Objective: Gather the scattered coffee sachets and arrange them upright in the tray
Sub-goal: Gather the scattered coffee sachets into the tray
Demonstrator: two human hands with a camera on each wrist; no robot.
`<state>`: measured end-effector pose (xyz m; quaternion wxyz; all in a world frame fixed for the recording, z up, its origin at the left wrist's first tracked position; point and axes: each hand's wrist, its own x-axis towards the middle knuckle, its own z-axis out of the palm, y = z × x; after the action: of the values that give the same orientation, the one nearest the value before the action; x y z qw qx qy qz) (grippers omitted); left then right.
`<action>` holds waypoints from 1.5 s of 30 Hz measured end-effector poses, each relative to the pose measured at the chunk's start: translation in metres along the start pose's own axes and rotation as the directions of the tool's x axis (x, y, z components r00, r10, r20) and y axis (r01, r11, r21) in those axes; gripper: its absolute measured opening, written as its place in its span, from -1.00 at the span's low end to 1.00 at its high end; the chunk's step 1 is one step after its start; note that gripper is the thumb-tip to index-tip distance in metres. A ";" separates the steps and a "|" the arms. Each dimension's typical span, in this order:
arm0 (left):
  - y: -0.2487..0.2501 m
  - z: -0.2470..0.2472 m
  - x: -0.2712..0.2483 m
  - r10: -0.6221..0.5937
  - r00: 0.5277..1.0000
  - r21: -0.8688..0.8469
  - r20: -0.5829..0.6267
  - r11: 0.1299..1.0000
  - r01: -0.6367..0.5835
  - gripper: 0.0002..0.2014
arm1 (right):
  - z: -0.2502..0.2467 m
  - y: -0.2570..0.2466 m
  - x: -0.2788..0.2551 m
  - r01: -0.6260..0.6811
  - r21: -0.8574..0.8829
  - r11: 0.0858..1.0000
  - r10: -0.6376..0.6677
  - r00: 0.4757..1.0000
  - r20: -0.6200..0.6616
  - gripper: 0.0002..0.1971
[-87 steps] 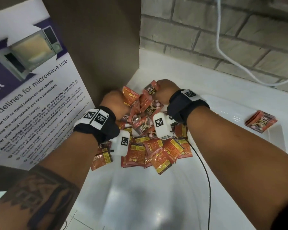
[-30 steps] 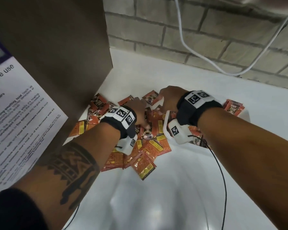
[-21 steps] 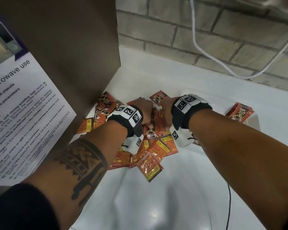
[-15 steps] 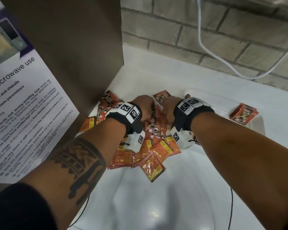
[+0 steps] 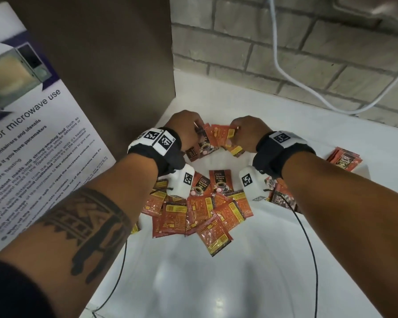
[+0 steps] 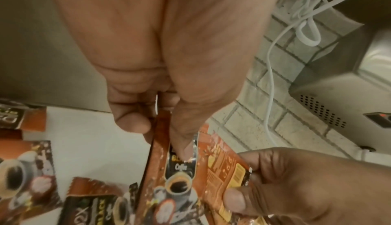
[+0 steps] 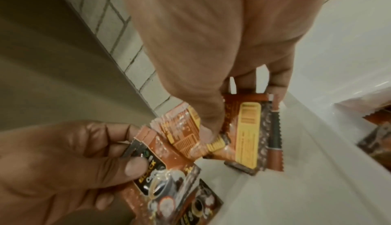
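Note:
Orange-and-black coffee sachets (image 5: 200, 210) lie in a loose pile on the white counter. Above the pile's far edge, my left hand (image 5: 193, 131) and right hand (image 5: 237, 134) meet, each pinching a small bundle of sachets (image 5: 216, 138). In the left wrist view the thumb and fingers grip several sachets (image 6: 175, 170) edge-on. The right wrist view has the thumb pressing on a fanned bundle (image 7: 247, 136). The white tray (image 5: 367, 172) sits to the right, mostly hidden by my right arm, with a few sachets (image 5: 345, 158) lying in its far end.
A brown panel (image 5: 115, 65) with a microwave guidelines poster (image 5: 32, 145) stands close on the left. A brick wall (image 5: 285, 53) with a hanging white cable (image 5: 283, 70) lies behind. Thin black cords (image 5: 308, 244) trail over the white counter (image 5: 216, 283).
Both hands have risen off the pile with bundles of sachets and brought them together. A bare patch of counter now shows beneath the hands.

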<state>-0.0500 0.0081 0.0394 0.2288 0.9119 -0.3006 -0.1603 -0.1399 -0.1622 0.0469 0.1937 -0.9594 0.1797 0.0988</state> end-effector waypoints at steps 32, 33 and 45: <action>0.042 0.043 -0.012 -0.064 0.995 0.106 0.078 0.993 0.056 -0.62 | -0.025 0.056 -0.023 -0.205 -0.217 0.954 0.198 0.979 -0.054 -0.67; 0.026 0.038 -0.009 -0.167 0.983 0.209 0.081 0.967 0.148 -0.54 | -0.023 0.044 -0.018 -0.196 -0.178 0.964 0.193 0.981 -0.033 -0.70; -0.062 0.033 -0.005 -0.480 0.876 0.297 0.040 0.843 0.448 -0.34 | 0.034 -0.024 0.068 0.041 -0.437 0.899 0.057 0.976 0.210 -0.57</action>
<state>-0.0384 0.0449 -0.0191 0.0351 0.9698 -0.1028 -0.2182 -0.0726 -0.1488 0.0069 -0.0092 -0.9609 0.1346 0.2418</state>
